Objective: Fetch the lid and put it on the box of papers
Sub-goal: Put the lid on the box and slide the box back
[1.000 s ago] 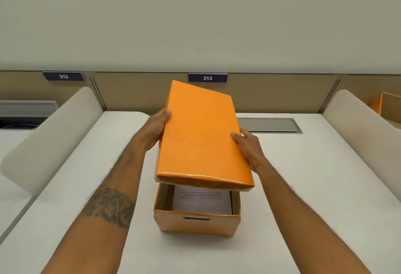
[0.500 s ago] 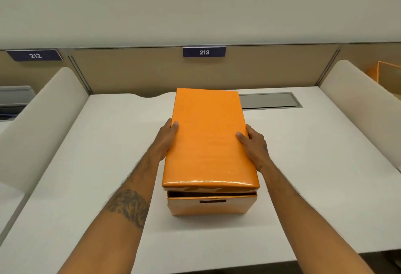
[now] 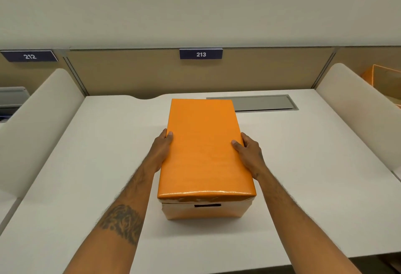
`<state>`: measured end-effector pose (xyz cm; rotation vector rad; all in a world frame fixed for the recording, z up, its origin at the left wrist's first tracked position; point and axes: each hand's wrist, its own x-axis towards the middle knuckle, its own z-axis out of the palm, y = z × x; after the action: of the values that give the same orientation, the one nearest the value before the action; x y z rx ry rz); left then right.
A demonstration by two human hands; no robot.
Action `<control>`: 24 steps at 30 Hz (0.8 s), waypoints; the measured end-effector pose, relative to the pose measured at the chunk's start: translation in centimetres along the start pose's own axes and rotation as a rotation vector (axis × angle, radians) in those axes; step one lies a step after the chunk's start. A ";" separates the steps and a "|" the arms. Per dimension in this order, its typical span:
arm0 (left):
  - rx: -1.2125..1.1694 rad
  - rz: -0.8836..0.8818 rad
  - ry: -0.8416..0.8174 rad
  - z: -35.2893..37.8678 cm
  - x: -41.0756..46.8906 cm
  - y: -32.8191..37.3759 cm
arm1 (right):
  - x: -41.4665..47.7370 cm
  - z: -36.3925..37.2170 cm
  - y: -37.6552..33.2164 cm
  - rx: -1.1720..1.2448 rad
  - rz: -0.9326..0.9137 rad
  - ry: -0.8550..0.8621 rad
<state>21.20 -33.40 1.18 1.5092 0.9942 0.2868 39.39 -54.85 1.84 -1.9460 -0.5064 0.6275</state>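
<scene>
Glossy orange lid (image 3: pixel 204 148) caps rectangular box (image 3: pixel 206 210), both hands gripping.

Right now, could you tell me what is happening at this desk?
A person is fitting an orange lid onto an orange box that stands on the white desk. The left hand and right hand each press a long side of the lid. The lid looks seated, covering the box's top, with only the front wall and its handle slot showing beneath.

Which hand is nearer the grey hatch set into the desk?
Right. The right hand grips the orange lid on the side below the grey hatch; the left hand grips the opposite side.
</scene>
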 end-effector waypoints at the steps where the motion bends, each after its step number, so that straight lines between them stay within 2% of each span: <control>1: -0.003 0.002 -0.002 0.0 0.0 -0.1 | 0.0 0.1 0.0 0.002 0.009 0.001; 13: -0.039 -0.018 -0.020 -0.2 -0.4 -1.2 | -0.2 0.3 0.8 -0.039 0.033 -0.034; 19: -0.175 -0.079 -0.038 -0.3 -0.8 -0.5 | 0.4 -0.3 0.9 -0.011 0.046 -0.123; 24: -0.210 -0.091 -0.016 -0.6 -0.9 0.1 | 0.0 -0.5 0.3 0.031 0.063 -0.094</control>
<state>20.35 -33.63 1.73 1.2717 0.9854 0.3043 39.75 -55.29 1.72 -1.9156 -0.4922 0.7659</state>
